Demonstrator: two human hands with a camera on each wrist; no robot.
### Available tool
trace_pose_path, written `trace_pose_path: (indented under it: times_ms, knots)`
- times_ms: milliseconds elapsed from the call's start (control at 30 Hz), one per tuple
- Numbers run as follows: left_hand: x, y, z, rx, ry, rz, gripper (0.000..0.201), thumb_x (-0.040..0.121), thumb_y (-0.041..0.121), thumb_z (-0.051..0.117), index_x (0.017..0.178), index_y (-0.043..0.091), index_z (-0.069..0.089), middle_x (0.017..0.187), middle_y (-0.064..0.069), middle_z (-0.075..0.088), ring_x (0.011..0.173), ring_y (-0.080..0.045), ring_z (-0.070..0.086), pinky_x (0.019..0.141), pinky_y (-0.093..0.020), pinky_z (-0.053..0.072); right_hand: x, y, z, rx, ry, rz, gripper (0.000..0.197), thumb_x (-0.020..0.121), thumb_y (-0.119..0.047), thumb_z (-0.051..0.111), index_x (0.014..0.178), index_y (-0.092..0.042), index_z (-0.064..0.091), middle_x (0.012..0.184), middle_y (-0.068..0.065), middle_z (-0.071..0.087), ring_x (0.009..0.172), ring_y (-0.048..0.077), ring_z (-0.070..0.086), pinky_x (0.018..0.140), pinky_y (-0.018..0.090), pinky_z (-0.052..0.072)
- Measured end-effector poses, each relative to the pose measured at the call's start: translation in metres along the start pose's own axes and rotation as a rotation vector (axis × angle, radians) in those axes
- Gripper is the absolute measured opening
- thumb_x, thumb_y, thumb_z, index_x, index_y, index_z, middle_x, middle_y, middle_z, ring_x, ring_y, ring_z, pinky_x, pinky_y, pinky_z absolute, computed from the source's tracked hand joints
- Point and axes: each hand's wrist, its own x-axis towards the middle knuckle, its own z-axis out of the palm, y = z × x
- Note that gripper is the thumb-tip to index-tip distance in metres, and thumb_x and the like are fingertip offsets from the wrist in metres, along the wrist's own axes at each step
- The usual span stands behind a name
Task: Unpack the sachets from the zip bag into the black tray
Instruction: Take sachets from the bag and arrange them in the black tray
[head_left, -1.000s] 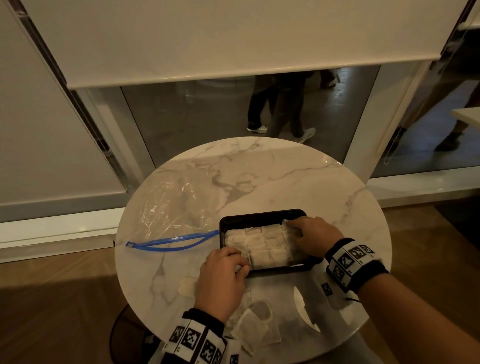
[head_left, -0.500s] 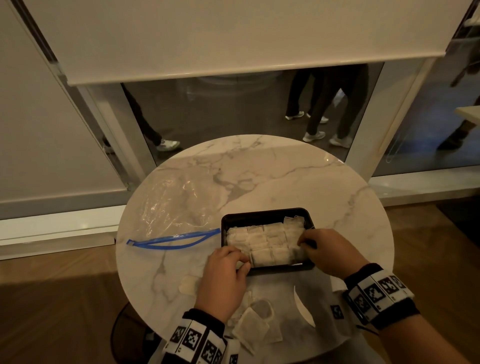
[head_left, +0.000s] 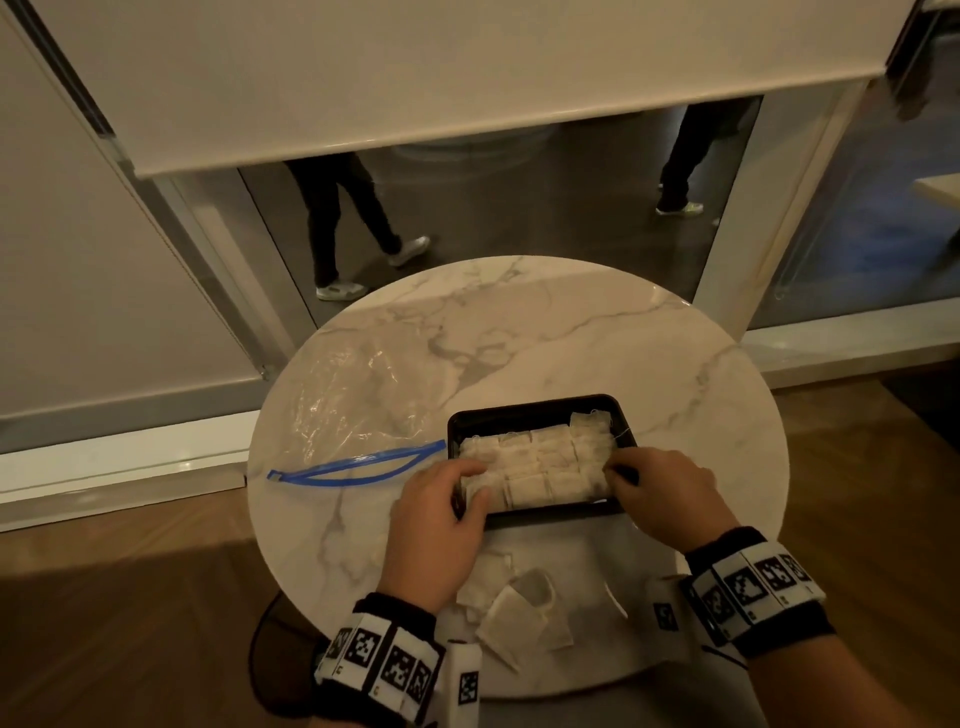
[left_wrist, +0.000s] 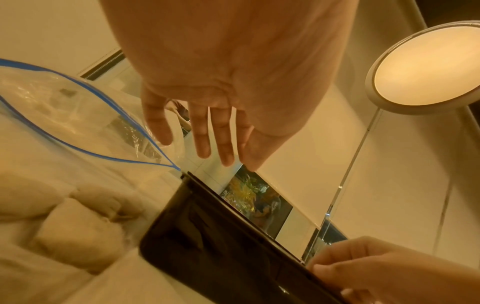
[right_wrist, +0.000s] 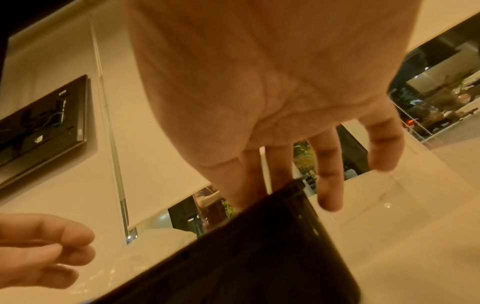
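The black tray (head_left: 535, 408) sits mid-table, packed with rows of pale sachets (head_left: 540, 462). My left hand (head_left: 470, 480) is at its near-left corner, with the fingers resting on the sachets and the thumb by the rim. In the left wrist view its fingers (left_wrist: 202, 133) look loosely straight above the tray (left_wrist: 207, 236). My right hand (head_left: 615, 473) touches the sachets at the tray's right edge. In the right wrist view its fingers (right_wrist: 327, 181) reach down past the rim (right_wrist: 259, 236). The clear zip bag (head_left: 358, 395) lies flat on the left with its blue zip (head_left: 358, 465) open.
Several loose sachets (head_left: 519, 613) lie on the round marble table (head_left: 571, 332) near its front edge, between my wrists. Behind the table are a glass wall and a lowered blind. People walk beyond the glass. A wooden floor surrounds the table.
My right hand has drawn back from over the tray's right end to its right edge, uncovering the sachets in the far right corner. The left hand has hardly moved.
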Motion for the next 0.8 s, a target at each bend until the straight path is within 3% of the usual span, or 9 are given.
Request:
trace_pose_path:
  times_ms: [100, 200, 267, 333, 400, 467, 567, 667, 800]
  knots:
    - [-0.002, -0.003, -0.013, -0.001, 0.090, -0.006, 0.020, 0.091, 0.027, 0.068, 0.110, 0.034, 0.065, 0.106, 0.020, 0.063, 0.105, -0.006, 0.056, 0.091, -0.027, 0.046, -0.016, -0.006, -0.005, -0.023, 0.159, 0.025, 0.020, 0.094, -0.041, 0.051, 0.106, -0.037, 0.067, 0.103, -0.009, 0.066, 0.100, 0.023, 0.055, 0.090, 0.047, 0.040]
    - [-0.004, -0.005, -0.023, -0.026, 0.151, -0.063, 0.017, 0.089, 0.020, 0.072, 0.098, 0.033, 0.064, 0.094, 0.017, 0.064, 0.090, -0.006, 0.057, 0.079, -0.024, 0.046, -0.030, -0.017, -0.012, 0.031, 0.239, -0.040, 0.015, 0.092, -0.041, 0.055, 0.097, -0.032, 0.066, 0.092, -0.009, 0.064, 0.091, 0.019, 0.058, 0.082, 0.042, 0.049]
    - [-0.005, -0.009, -0.028, -0.014, 0.094, -0.144, 0.012, 0.087, 0.020, 0.073, 0.091, 0.029, 0.066, 0.088, 0.014, 0.065, 0.079, -0.002, 0.059, 0.070, -0.019, 0.044, -0.037, -0.025, -0.013, 0.143, 0.205, -0.092, 0.014, 0.092, -0.039, 0.058, 0.090, -0.029, 0.066, 0.081, -0.011, 0.064, 0.077, 0.012, 0.061, 0.072, 0.036, 0.055]
    - [-0.006, -0.010, -0.031, 0.065, -0.092, -0.243, 0.008, 0.087, 0.027, 0.074, 0.091, 0.028, 0.068, 0.085, 0.013, 0.066, 0.079, -0.002, 0.062, 0.066, -0.015, 0.043, -0.044, -0.033, -0.013, 0.234, 0.102, -0.118, 0.013, 0.092, -0.038, 0.061, 0.083, -0.030, 0.065, 0.075, -0.012, 0.064, 0.071, 0.004, 0.061, 0.067, 0.028, 0.053]
    - [-0.012, -0.009, -0.030, 0.162, -0.293, -0.311, 0.013, 0.086, 0.037, 0.074, 0.095, 0.029, 0.069, 0.088, 0.013, 0.066, 0.084, -0.002, 0.062, 0.071, -0.018, 0.048, -0.049, -0.041, -0.007, 0.267, -0.018, -0.155, 0.019, 0.092, -0.036, 0.063, 0.074, -0.031, 0.063, 0.071, -0.011, 0.064, 0.067, 0.002, 0.060, 0.063, 0.022, 0.048]
    - [-0.017, -0.007, -0.026, 0.231, -0.394, -0.349, 0.022, 0.085, 0.045, 0.073, 0.100, 0.031, 0.067, 0.094, 0.013, 0.066, 0.086, -0.002, 0.061, 0.078, -0.023, 0.052, -0.052, -0.047, 0.006, 0.228, -0.105, -0.167, 0.018, 0.092, -0.037, 0.062, 0.077, -0.030, 0.067, 0.073, -0.010, 0.066, 0.068, 0.002, 0.061, 0.061, 0.019, 0.047]
    - [-0.022, -0.005, -0.014, 0.330, -0.421, -0.337, 0.031, 0.083, 0.048, 0.073, 0.108, 0.031, 0.063, 0.104, 0.012, 0.065, 0.093, -0.006, 0.062, 0.087, -0.030, 0.055, -0.051, -0.053, 0.028, 0.175, -0.163, -0.162, 0.015, 0.090, -0.039, 0.064, 0.093, -0.028, 0.073, 0.089, -0.011, 0.069, 0.079, 0.003, 0.064, 0.075, 0.026, 0.057]
    - [-0.025, -0.005, 0.000, 0.373, -0.425, -0.286, 0.042, 0.081, 0.045, 0.073, 0.120, 0.036, 0.061, 0.116, 0.012, 0.064, 0.104, -0.009, 0.062, 0.092, -0.033, 0.054, -0.052, -0.053, 0.043, 0.146, -0.273, -0.128, 0.027, 0.086, -0.040, 0.070, 0.111, -0.030, 0.067, 0.106, -0.008, 0.069, 0.095, 0.010, 0.065, 0.086, 0.030, 0.056]
    - [-0.027, -0.007, 0.008, 0.428, -0.460, -0.247, 0.044, 0.085, 0.035, 0.071, 0.127, 0.040, 0.060, 0.129, 0.009, 0.060, 0.116, -0.013, 0.059, 0.099, -0.035, 0.051, -0.058, -0.058, 0.052, 0.084, -0.374, -0.183, 0.032, 0.080, -0.038, 0.075, 0.111, -0.032, 0.066, 0.110, -0.007, 0.068, 0.098, 0.013, 0.063, 0.086, 0.030, 0.054]
